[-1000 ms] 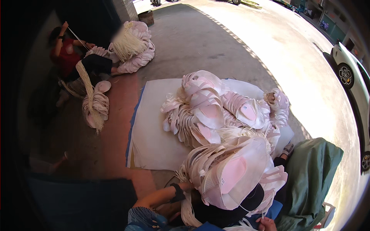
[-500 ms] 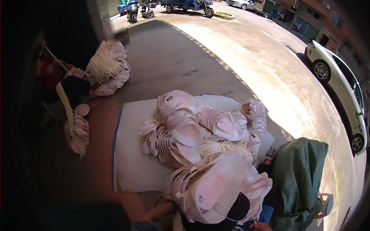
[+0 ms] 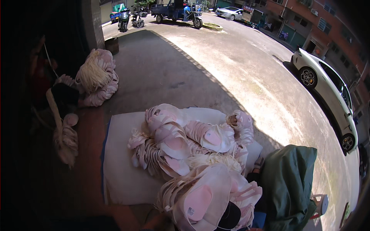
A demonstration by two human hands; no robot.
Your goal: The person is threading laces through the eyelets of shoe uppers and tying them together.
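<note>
Pink mask bundle point(image 3: 210, 200) now lower in view, hands hidden, fingers' state unclear

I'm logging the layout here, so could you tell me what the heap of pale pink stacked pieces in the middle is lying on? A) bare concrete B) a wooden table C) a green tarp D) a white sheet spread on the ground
D: the pink stacked pieces lie on a white sheet spread flat on the ground.

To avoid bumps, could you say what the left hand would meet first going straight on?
Most likely the near bundle of pink pieces, directly ahead of the left hand; depth is unclear there.
</note>
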